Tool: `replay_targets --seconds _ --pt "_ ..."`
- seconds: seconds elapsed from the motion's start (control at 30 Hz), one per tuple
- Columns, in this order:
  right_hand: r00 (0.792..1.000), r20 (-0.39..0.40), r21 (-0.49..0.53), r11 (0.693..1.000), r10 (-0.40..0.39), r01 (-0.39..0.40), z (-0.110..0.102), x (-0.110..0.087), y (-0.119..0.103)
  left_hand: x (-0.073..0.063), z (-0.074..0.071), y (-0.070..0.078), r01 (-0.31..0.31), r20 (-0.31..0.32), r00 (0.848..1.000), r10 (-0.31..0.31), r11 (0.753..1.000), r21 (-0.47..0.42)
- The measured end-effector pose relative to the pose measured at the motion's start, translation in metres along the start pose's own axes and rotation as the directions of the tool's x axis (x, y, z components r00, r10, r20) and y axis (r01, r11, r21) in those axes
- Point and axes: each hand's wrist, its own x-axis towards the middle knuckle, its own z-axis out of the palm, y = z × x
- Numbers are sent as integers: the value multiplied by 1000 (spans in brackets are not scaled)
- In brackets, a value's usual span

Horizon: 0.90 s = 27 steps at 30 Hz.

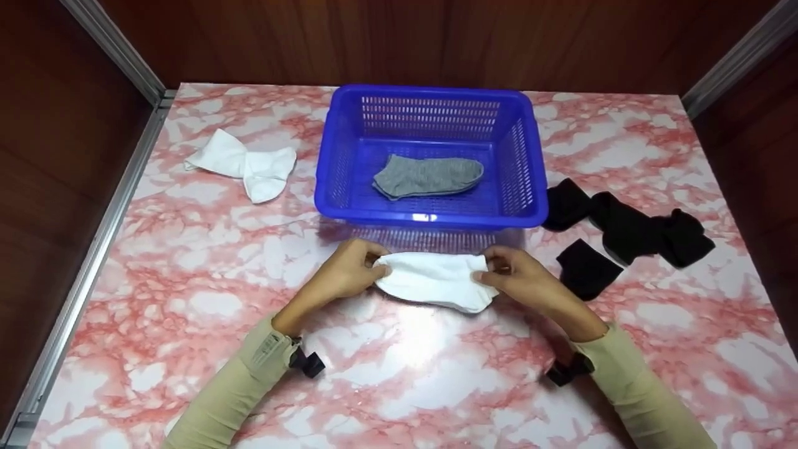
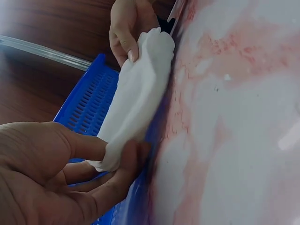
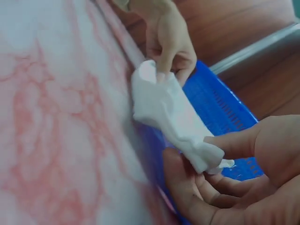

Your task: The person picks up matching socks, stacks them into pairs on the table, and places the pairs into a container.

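A white sock point(image 1: 436, 277) is stretched sideways between both hands, just in front of the blue basket point(image 1: 430, 220). At its left end, the toe, my left hand point(image 1: 349, 268) pinches the fabric between thumb and fingers. My right hand point(image 1: 523, 280) pinches the opposite end, by the cuff. Seen from the left wrist, the sock point(image 2: 140, 89) runs from the near fingers up to the other hand. In the right wrist view the sock's end point(image 3: 206, 154) bunches a little at the thumb. Grey socks point(image 1: 430, 176) lie flat together inside the basket.
White socks point(image 1: 249, 165) lie crumpled on the table point(image 1: 218, 349) left of the basket. To its right are several black socks point(image 1: 629, 227), with a separate black piece point(image 1: 588, 269) nearer the right forearm. Brown wooden panels point(image 1: 405, 40) stand behind and at both sides.
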Motion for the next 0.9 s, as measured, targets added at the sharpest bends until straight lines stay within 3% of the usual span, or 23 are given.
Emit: replay_targets --seconds 0.3,0.6,0.9 --pt "997 -72 97 995 -6 13 5 -5 3 -2 -4 0 -33 -1 999 33 999 17" --pt "994 -97 7 998 -57 58 -1 -10 -10 -7 -12 14 -79 10 997 79 994 76" --pt "982 -128 -60 990 -137 131 -18 -19 -35 -12 -26 34 -126 34 992 125 992 11"
